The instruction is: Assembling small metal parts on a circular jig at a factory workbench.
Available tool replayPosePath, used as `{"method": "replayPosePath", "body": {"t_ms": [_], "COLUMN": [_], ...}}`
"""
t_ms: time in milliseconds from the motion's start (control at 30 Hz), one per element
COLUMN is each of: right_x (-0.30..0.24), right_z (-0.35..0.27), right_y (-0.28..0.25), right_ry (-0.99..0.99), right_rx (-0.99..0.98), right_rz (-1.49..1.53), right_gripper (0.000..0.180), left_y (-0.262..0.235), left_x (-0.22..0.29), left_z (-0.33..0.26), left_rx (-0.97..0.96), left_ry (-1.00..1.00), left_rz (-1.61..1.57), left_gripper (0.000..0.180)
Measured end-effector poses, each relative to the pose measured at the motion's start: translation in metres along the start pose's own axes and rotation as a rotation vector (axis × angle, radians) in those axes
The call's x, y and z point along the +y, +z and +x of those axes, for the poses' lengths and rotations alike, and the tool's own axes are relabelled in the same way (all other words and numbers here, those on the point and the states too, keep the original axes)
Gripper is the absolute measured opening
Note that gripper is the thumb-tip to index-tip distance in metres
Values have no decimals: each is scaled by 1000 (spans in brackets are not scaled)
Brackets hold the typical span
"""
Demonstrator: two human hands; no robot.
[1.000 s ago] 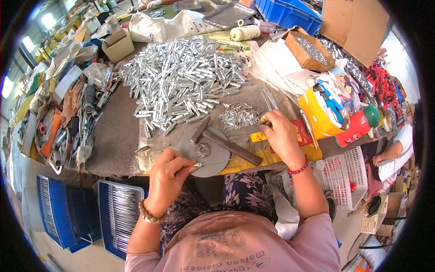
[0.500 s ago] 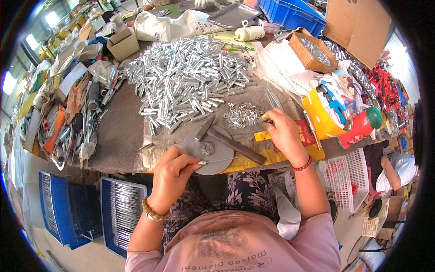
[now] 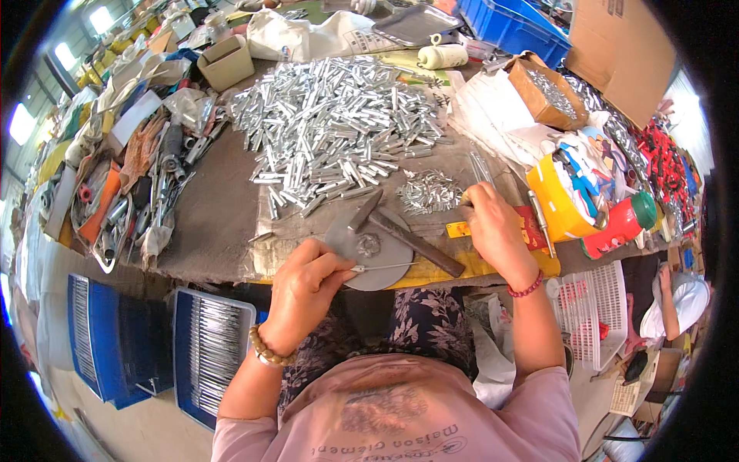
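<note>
My left hand (image 3: 306, 286) is closed in a pinch on a thin metal rod (image 3: 391, 266) with a small metal sleeve at the gripped end. The rod points right, across the near part of a round grey plate (image 3: 339, 233). On that plate lies a hammer (image 3: 412, 242), its dark handle slanting to the near right, beside a small coiled metal lump (image 3: 369, 246). My right hand (image 3: 496, 235) is closed at the right edge of a heap of small metal pieces (image 3: 428, 192); its fingertips hide whatever is between them. A yellow strip (image 3: 458, 229) lies beside it.
A large heap of metal tubes (image 3: 339, 131) covers the table's middle. Tools and bags crowd the left. A yellow container (image 3: 554, 202), red jar (image 3: 616, 231) and cardboard box (image 3: 543, 112) stand right. Blue bins (image 3: 181, 346) sit below left; another person (image 3: 681, 308) is far right.
The whole view has shifted slightly, so the table appears farther right and higher. Both hands keep nearly the same places and grips; the rod still lies across the plate.
</note>
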State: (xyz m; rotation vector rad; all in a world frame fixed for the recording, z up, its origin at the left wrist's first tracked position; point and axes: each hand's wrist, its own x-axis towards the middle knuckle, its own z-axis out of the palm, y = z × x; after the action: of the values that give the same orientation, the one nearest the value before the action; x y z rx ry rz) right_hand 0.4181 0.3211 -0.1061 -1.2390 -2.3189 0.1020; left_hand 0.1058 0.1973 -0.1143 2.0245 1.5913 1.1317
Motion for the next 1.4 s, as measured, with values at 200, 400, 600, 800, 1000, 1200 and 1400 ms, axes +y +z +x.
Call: {"method": "replayPosePath", "body": {"t_ms": [200, 400, 600, 800, 1000, 1200, 1400], "right_x": [-72, -124, -113, -113, -118, -142, -127], "right_z": [10, 16, 16, 13, 18, 20, 9], "right_y": [-6, 24, 31, 35, 33, 21, 24], "right_ry": [-154, -413, -151, -133, -233, -476, -367], "right_rx": [-26, -95, -136, -200, -172, -129, -166], "right_rz": [333, 366, 684, 646, 535, 173, 299], "right_gripper": [16, 34, 50, 59, 52, 42, 51], "left_y": [1, 2, 2, 1, 2, 3, 2], "left_x": [-2, -1, -3, -4, -1, -1, -2], "left_z": [-2, -3, -5, -5, -4, -5, -4], "left_rx": [15, 21, 13, 20, 45, 42, 62], "left_ry": [37, 48, 61, 63, 60, 58, 53], "left_rz": [39, 72, 109, 100, 62, 108, 30], "left_gripper": [15, 14, 15, 14, 14, 13, 13]}}
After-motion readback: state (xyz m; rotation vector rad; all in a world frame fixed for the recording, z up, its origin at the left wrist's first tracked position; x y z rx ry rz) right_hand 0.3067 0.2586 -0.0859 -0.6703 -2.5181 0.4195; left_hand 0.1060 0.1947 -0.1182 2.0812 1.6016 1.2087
